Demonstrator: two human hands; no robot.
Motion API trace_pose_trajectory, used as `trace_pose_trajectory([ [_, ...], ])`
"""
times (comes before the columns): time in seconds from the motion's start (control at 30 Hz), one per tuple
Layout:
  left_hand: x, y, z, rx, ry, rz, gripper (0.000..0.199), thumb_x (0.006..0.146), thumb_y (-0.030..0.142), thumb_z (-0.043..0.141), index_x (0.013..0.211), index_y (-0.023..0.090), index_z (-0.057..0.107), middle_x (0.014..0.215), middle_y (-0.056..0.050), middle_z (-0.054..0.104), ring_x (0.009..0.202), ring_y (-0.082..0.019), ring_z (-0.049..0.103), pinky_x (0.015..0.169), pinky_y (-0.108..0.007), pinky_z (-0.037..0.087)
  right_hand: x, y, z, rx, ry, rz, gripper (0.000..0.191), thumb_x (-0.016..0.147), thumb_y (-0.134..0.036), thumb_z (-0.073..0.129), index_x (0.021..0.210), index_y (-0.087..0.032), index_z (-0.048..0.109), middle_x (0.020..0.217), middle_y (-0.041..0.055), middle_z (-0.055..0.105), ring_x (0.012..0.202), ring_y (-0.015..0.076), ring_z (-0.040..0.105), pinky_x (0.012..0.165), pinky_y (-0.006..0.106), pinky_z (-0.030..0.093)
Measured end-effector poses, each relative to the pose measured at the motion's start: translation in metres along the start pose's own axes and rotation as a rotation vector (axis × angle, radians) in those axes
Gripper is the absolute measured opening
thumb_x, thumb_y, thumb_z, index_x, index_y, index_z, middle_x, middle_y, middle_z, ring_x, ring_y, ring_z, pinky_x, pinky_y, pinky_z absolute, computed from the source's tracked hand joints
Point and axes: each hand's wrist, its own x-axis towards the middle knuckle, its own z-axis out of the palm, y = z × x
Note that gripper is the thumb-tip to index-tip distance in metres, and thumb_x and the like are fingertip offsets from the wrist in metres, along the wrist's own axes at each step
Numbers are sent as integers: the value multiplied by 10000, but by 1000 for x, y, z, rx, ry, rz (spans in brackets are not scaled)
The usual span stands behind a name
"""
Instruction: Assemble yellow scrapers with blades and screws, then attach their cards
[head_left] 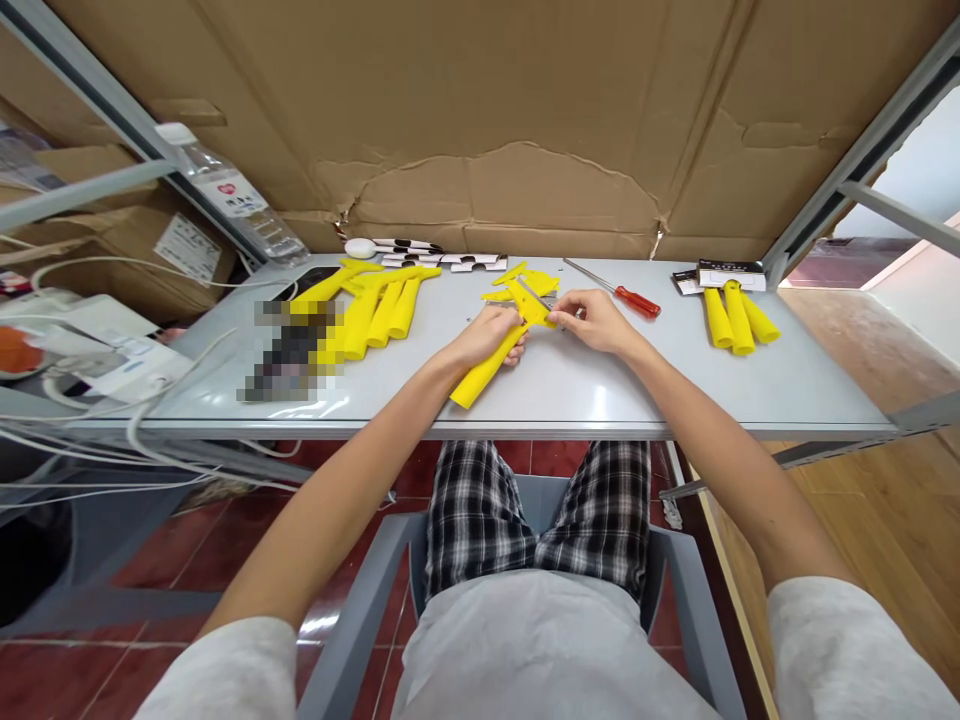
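Note:
My left hand (491,335) is wrapped round a yellow plastic tool (480,378), whose thick handle points down toward the table's front edge. At the tool's wide head, near a metal strip on it, the fingers of my right hand (589,318) are pinched together; whether they grip the head or a small part is hidden. Behind the hands lie more yellow pieces (538,280), partly covered. A screwdriver (637,301) with a red handle rests on the table just beyond my right hand.
Several yellow tools (382,310) lie at the left, beside a blurred patch. Yellow handles (739,320) with black-and-white cards (731,275) are at the right. Black-and-white cards (472,262) lie at the back of the grey table (675,390). A plastic bottle (236,195) leans at the left frame.

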Motion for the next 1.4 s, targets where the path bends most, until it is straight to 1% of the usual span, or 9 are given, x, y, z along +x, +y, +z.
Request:
trace_pose_trajectory([
  [0.13,-1,0,1,11,-4,3,238,760,302,698,840,216,490,651,-16,561,453,-115,496,403,-226,393,-1,-1,0,4,-19,15,298,931,-461,726,907,-175,805,847,54,767,756,177,606,740,348,470],
  [0.23,-1,0,1,21,-7,13,221,757,292,691,836,211,502,654,-20,562,460,-119,497,405,-231,396,-1,-1,-1,9,-59,18,308,932,-473,719,896,-177,799,831,49,762,752,177,604,738,345,474],
  [0.37,-3,1,2,20,-23,32,199,781,274,692,834,209,512,666,-30,574,467,-120,497,414,-237,408,-2,-3,-1,-5,-101,36,286,945,-463,722,897,-192,799,839,44,764,764,178,616,740,337,489],
  [0.5,-5,0,4,23,-23,39,191,817,259,692,806,211,508,663,-33,578,466,-121,502,413,-235,406,-2,-4,-1,-32,-101,45,275,960,-448,717,882,-194,789,833,42,765,762,178,622,735,333,494],
  [0.67,-6,0,5,38,-29,41,207,841,260,701,774,204,513,655,-39,581,462,-116,515,418,-230,411,-3,-6,-2,-81,-117,20,256,958,-423,697,855,-198,763,829,40,765,757,180,622,722,332,478],
  [0.83,-6,0,5,40,-36,43,250,840,293,734,768,201,513,664,-35,574,457,-112,511,414,-232,389,-4,-9,-1,-87,-101,22,254,954,-420,694,835,-201,743,809,36,749,744,176,604,723,334,465],
  [1.03,-6,0,5,48,-38,45,246,852,298,716,766,205,506,659,-33,567,467,-115,509,421,-230,389,-4,-10,0,-96,-55,7,280,940,-455,719,820,-203,728,775,27,731,726,177,596,723,338,461],
  [1.27,-2,-2,1,-2,-32,19,238,813,299,722,815,212,500,641,-24,556,466,-118,497,422,-226,388,-3,-8,3,-131,-20,-29,241,930,-427,716,829,-209,738,786,36,742,726,191,612,759,362,475],
  [1.4,1,-4,-2,-45,-33,17,248,792,308,713,844,221,487,650,-13,558,465,-116,491,421,-217,384,-1,-9,0,-142,14,-19,312,979,-482,666,843,-212,741,854,56,772,756,210,632,770,376,495],
])
